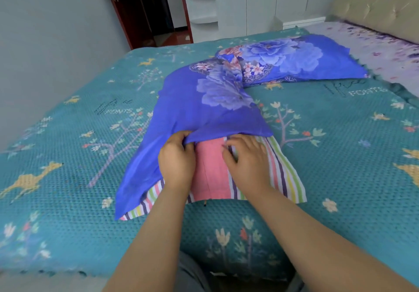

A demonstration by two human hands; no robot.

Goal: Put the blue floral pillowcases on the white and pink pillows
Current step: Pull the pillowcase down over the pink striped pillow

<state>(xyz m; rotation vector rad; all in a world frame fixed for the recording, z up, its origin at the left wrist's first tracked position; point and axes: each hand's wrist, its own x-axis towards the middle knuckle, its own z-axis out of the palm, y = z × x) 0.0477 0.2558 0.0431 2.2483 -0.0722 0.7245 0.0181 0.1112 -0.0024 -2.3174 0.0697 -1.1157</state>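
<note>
On the teal bedspread just in front of you, the near pillowcase covers most of the pink pillow, whose near end shows bare. Your left hand pinches the case's open hem; your right hand rests on the pillow, fingers loosely bent, gripping nothing I can make out. Farther right, a second cased pillow looks finished. Nothing blocks the pull.
</note>
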